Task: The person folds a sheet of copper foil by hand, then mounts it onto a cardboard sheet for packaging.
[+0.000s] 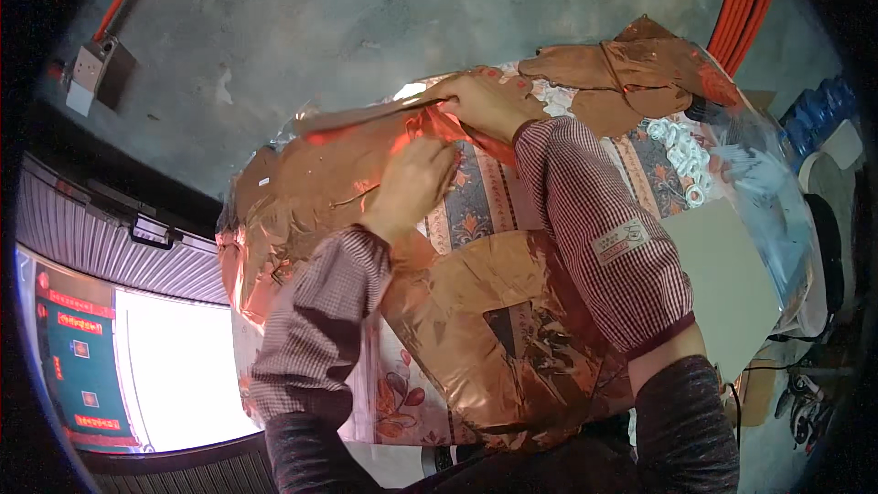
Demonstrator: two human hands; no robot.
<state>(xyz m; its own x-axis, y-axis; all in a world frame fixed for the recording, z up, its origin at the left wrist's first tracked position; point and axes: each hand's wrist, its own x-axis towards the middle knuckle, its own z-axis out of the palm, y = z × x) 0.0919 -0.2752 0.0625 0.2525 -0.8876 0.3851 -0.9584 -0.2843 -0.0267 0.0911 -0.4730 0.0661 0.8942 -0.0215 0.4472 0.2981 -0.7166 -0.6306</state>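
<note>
A shiny brown sheet, perhaps a garment in clear plastic (334, 174), lies across the far left part of the table. My right hand (485, 105) is closed on its far edge, the thumb and fingers pinching the raised rim. Just nearer and to the left, my left hand (416, 181) is closed on the same piece, where a fold shines red-orange between the two hands. The left fingertips are partly hidden. Another brown plastic-wrapped piece (489, 279) lies close to my body, under and between my forearms.
Flower-patterned cloth (471, 206) covers the table. More brown pieces (608, 73) lie at the far right, beside white coiled trim (679, 155), clear plastic (759, 197) and a pale board (718, 270). Orange pipes (745, 0) run along the grey wall (412, 0); a bright doorway (178, 370) stands left.
</note>
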